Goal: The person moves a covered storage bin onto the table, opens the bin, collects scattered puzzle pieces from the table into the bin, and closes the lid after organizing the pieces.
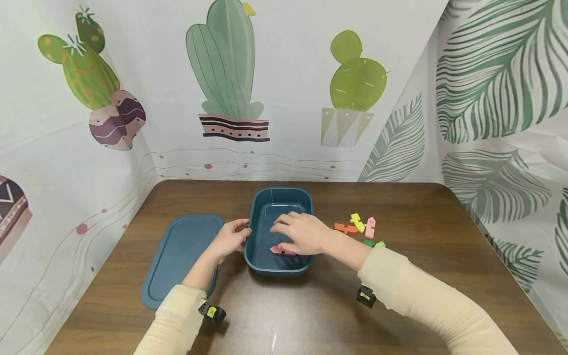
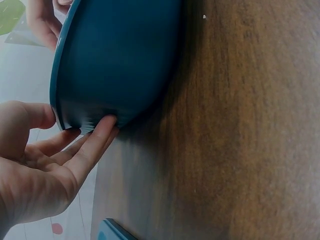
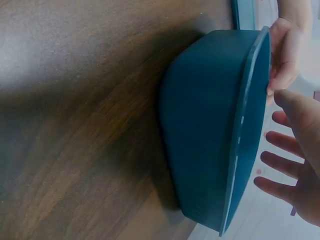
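Observation:
A dark blue rectangular box [image 1: 278,271] stands on the table with its top uncovered. My left hand [image 1: 230,239] holds its left side, the thumb at the rim and the fingers along the outer wall, as the left wrist view shows. Over the inside of the box hovers my right hand [image 1: 303,232], fingers spread and loosely bent, holding nothing. In the right wrist view the right hand's fingers [image 3: 282,162] appear above the rim. A pink arrow-ended piece [image 1: 277,250] lies in the box, partly covered by the right hand.
A matching blue lid [image 1: 182,256] lies flat on the wooden table [image 1: 390,301], left of the box. To the right are small notched pieces: an orange one [image 1: 345,228], a yellow one [image 1: 357,222], a pink one [image 1: 370,227], and green ones [image 1: 369,243] partly behind the right forearm.

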Tool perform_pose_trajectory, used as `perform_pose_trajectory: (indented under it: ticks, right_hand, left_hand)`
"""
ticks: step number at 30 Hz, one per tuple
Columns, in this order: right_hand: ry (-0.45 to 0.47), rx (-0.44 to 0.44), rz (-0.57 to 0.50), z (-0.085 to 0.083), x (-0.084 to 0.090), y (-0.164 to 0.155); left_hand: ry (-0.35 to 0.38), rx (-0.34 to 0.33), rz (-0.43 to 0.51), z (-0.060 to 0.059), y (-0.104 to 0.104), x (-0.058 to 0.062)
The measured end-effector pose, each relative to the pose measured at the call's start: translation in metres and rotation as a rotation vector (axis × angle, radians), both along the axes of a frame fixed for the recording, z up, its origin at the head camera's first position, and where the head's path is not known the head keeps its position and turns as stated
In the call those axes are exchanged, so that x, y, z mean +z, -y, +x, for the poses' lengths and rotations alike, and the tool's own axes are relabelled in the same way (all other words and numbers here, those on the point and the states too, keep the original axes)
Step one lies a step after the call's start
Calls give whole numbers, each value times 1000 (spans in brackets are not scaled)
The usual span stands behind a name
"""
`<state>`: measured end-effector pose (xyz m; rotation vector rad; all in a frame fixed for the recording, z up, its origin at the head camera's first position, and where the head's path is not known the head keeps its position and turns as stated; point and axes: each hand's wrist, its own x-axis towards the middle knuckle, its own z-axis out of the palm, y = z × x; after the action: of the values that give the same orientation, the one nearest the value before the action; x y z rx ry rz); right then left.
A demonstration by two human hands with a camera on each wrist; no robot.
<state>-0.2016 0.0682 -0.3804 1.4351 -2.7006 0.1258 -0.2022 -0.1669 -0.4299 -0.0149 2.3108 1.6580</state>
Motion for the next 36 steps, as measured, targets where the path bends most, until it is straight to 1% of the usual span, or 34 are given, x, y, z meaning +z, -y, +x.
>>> perform_pose_trajectory:
  ticks: [5, 17, 23, 26, 36]
  right_hand:
    - [-17, -9, -46, -2, 4, -3]
    - [-85, -7, -154, -4, 14, -13]
    - [-110, -9, -143, -4, 19, -17]
    - [-121, -9, -141, -3, 21, -20]
    - [-146, -10, -181, 0, 31, -33]
  left_hand:
    - [1, -5, 15, 0, 0, 0]
    - [4, 15, 12, 0, 0, -2]
    - [4, 9, 7, 0, 0, -1]
    - [10, 19, 9, 0, 0, -1]
    - [7, 10, 2, 0, 0, -1]
